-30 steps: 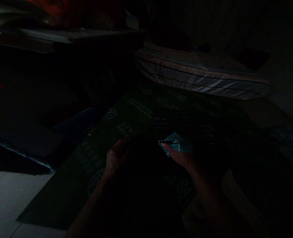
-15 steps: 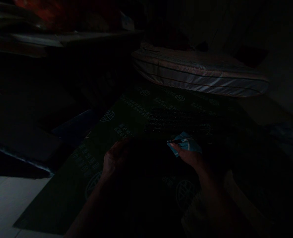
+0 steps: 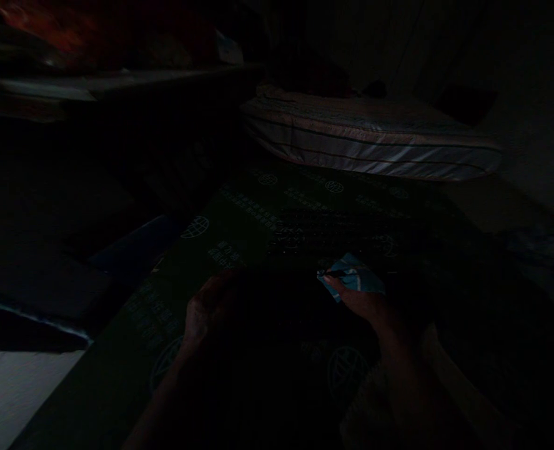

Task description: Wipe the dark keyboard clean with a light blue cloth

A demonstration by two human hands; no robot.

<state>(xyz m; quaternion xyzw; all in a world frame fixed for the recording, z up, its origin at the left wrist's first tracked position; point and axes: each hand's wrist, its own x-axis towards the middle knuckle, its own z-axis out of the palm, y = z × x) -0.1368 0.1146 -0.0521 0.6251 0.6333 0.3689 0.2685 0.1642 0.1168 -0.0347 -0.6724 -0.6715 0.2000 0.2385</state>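
Note:
The picture is very dark. My right hand (image 3: 356, 299) is closed on a light blue cloth (image 3: 358, 276) with pale lines, its fingers pinching the cloth over a long black object (image 3: 277, 300). That object's outline and kind are lost in the dark. At its left end my left hand (image 3: 206, 307) is curled, with the fingertips hidden in shadow; it seems to hold that end. Just beyond, more black pieces (image 3: 305, 234) with rows of small bright spots lie on a dark green printed board (image 3: 230, 203).
A mattress in a striped cover (image 3: 370, 140) lies at the back. Upper left stands a table (image 3: 131, 78) with a reddish bag (image 3: 65, 31) on it. A dark blue thing (image 3: 129, 244) is beside the board's left edge. Pale floor (image 3: 24, 381) shows at lower left.
The view has shifted slightly, so the surroundings sit further left. My right hand with the cloth has moved a little to the right over the black object. My left hand stays at its end.

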